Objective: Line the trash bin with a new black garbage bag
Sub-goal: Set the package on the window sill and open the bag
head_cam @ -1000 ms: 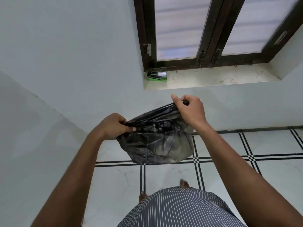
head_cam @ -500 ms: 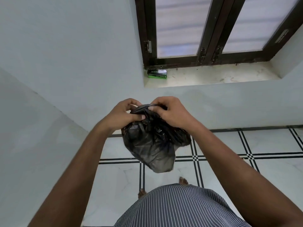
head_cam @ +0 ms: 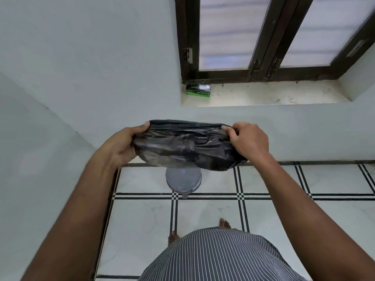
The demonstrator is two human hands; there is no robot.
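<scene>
**Black bag stretched between two hands above the bin**

Standing on a white tiled floor [head_cam: 284,216] crossed by black lines, facing a white wall [head_cam: 91,57] with a dark-framed window [head_cam: 263,37]. Both arms raised in front at chest height, well apart.

Left hand [head_cam: 119,147] closed on the left end of the black garbage bag [head_cam: 186,147], thumb on top of the rim, fingers curled beneath and mostly hidden by the plastic. Right hand [head_cam: 249,140] closed on the right end, thumb and fingertips pinching the gathered edge, knuckles up. Bag pulled wide between the two grips, top edge taut and roughly level, the rest hanging in crumpled, glossy folds, sagging lower toward the right. Cannot tell whether the mouth of the bag is parted.

Down below, directly under the bag, a small round grey bin [head_cam: 183,181] on the floor close to the wall, its upper part covered by the hanging plastic. Bag held in the air, not touching the bin as far as can be seen.

On the window ledge [head_cam: 263,98], at its left end, a small green and black box [head_cam: 198,90], print too small to read. At the bottom edge, striped dark clothing [head_cam: 219,258] and bare toes [head_cam: 224,223] on the tiles.
</scene>
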